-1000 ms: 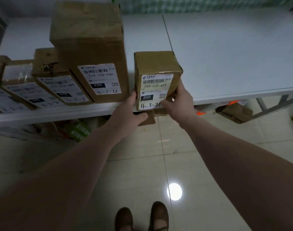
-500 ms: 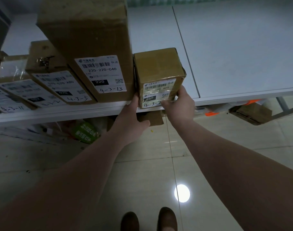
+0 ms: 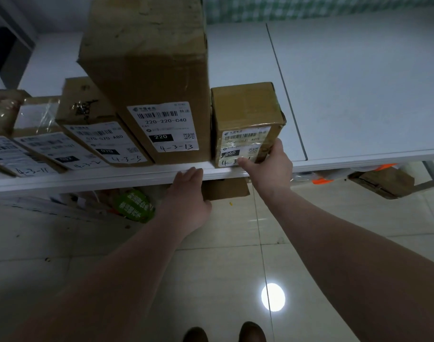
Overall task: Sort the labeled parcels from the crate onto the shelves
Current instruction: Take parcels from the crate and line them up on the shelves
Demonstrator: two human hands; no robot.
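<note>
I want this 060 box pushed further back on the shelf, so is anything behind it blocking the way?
Nothing visible does. Only bare shelf shows behind the 060 box. The 220 box stands close beside it on the left, out of that path, and the right hand grips its front right corner.

Open to the right of the small parcel [image 3: 245,107]: a wide bare stretch of white shelf [image 3: 359,82]. Blocked on the left by a tall box [image 3: 147,58] standing just beside it, then a crowded row of labelled boxes [image 3: 90,107] along the front edge.
</note>
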